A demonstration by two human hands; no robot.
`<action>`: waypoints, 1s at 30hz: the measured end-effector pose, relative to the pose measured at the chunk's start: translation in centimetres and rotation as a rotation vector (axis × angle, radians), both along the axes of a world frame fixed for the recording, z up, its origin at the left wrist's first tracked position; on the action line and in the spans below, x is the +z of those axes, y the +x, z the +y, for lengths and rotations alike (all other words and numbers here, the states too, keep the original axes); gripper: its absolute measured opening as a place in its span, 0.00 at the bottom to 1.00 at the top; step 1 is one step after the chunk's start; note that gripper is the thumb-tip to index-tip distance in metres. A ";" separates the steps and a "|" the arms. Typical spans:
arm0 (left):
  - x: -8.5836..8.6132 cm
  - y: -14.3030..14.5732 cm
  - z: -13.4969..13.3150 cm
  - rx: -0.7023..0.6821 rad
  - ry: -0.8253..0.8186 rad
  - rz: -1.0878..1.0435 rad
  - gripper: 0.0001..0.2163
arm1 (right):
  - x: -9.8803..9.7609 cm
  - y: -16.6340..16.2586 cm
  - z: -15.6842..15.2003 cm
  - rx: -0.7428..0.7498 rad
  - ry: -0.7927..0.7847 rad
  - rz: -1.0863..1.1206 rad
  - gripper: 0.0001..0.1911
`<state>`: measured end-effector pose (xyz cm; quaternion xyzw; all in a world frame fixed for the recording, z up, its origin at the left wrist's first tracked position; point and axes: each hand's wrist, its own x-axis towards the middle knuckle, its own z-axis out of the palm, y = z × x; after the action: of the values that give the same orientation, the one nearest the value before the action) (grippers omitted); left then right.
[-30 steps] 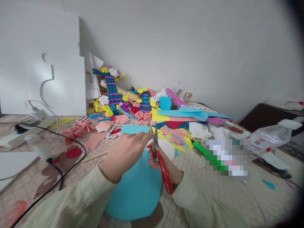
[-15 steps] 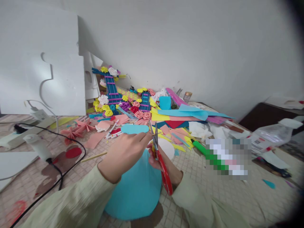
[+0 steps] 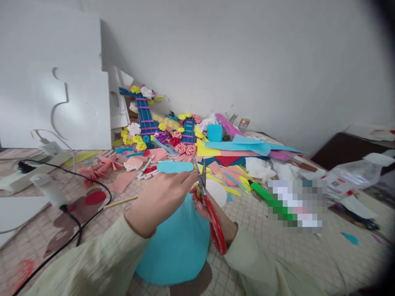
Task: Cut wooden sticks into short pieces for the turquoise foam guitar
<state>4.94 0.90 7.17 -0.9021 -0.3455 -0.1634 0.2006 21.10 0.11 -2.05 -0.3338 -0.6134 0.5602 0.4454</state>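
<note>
My left hand (image 3: 163,195) is closed around a thin wooden stick (image 3: 121,202). One end of the stick sticks out to the left behind the hand; its other end reaches the scissor blades. In my right hand (image 3: 202,207) are scissors with red handles (image 3: 217,234), their blades pointing up and parted at the stick's end. Something small and yellow shows at the right fingers, too little to name. Below both hands lies a large rounded sheet of light blue paper (image 3: 175,255), partly covered by the left hand.
Behind stand guitar-shaped pieces (image 3: 144,115) trimmed with paper flowers. Paper scraps (image 3: 123,181) and markers (image 3: 145,166) lie around. To the left are a black cable (image 3: 106,187) and a white glue gun (image 3: 49,191); to the right, a green tube (image 3: 259,191) and a plastic bottle (image 3: 354,176).
My left hand and the stick have shifted very slightly to the left. The scissor blades stand a little wider apart. The rest looks the same.
</note>
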 end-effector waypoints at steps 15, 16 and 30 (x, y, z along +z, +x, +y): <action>0.3 0.2 -0.2 0.059 0.049 0.089 0.10 | 0.0 0.2 0.5 -0.043 -0.029 -0.044 0.14; 0.2 0.2 -0.1 0.061 0.012 0.081 0.10 | 0.2 0.2 0.5 -0.033 -0.039 -0.040 0.15; 0.1 0.1 0.1 0.060 -0.028 0.112 0.10 | 0.1 0.1 0.3 -0.033 -0.046 -0.026 0.14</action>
<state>5.07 0.98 7.25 -0.9018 -0.3626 -0.1017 0.2120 21.17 0.36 -1.99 -0.3614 -0.6004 0.5624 0.4390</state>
